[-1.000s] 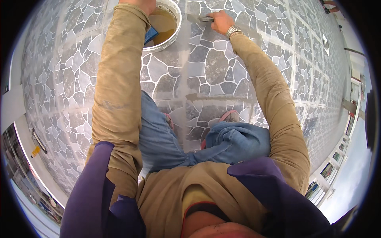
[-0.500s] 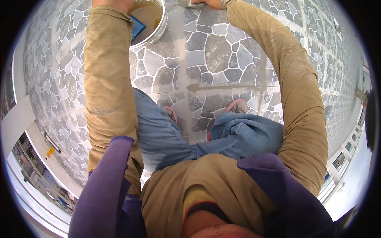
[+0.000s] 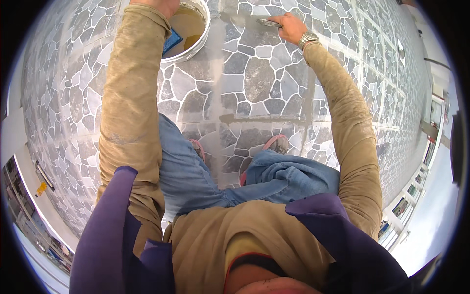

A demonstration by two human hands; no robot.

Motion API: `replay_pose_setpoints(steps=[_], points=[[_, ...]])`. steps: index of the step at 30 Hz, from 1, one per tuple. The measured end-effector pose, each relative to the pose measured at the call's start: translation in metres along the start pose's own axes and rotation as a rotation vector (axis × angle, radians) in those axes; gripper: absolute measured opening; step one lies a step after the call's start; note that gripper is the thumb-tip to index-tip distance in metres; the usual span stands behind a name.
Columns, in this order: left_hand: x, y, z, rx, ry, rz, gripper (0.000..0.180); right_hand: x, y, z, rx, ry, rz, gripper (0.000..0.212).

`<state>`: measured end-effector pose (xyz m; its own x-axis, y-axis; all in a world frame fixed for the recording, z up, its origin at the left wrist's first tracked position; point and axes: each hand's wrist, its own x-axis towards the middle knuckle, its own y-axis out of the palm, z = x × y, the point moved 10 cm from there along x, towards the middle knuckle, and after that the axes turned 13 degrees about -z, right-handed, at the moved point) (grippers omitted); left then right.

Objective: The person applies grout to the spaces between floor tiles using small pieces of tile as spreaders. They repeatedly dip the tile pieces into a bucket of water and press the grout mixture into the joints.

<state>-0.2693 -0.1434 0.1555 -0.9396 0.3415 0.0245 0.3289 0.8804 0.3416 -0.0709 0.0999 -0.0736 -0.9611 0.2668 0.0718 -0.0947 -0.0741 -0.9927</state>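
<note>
My right hand is on the stone-patterned tile floor at the upper middle, a metal watch on its wrist. Its fingers are closed on a flat metal trowel, held low over a wet grey smear. At the top edge, by the bucket's left side, my left hand shows only in part; the frame cuts off its fingers. Murky brown water fills much of the white bucket. A blue sponge rests inside it, against the near left wall, partly behind my left sleeve.
Grey filler bands run along the joints between the tiles. My shoes stand on the floor below them. A low white wall borders the left side, with a yellow object near it.
My right hand and the trowel, mostly cut off at the top edge before, now show fully. The view has shifted, bringing more of the bucket into sight.
</note>
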Motion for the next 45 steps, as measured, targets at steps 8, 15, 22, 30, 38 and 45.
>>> replay_pose_setpoints(steps=[8, 15, 22, 30, 38, 45], points=[[-0.003, 0.017, 0.004, -0.064, -0.085, 0.055, 0.027, 0.019, 0.05, 0.095, -0.218, -0.069, -0.358, 0.046], [0.008, -0.008, 0.001, -0.139, -0.059, 0.044, 0.028, 0.062, 0.017, 0.088, 0.0, -0.081, -0.061, 0.051], [0.013, 0.017, 0.028, -0.144, -0.094, 0.079, 0.03, 0.101, 0.018, 0.11, 0.147, -0.349, -0.111, 0.026], [0.014, 0.002, 0.024, 0.015, -0.029, -0.034, 0.027, 0.055, 0.012, 0.035, 0.282, -0.104, 0.051, 0.029], [0.017, -0.015, 0.027, 0.093, -0.03, -0.056, 0.026, -0.019, 0.011, -0.061, -0.002, -0.028, 0.155, 0.027], [-0.005, 0.025, 0.029, 0.031, -0.022, 0.015, 0.026, -0.054, 0.024, -0.132, 0.14, 0.344, -0.214, 0.036]])
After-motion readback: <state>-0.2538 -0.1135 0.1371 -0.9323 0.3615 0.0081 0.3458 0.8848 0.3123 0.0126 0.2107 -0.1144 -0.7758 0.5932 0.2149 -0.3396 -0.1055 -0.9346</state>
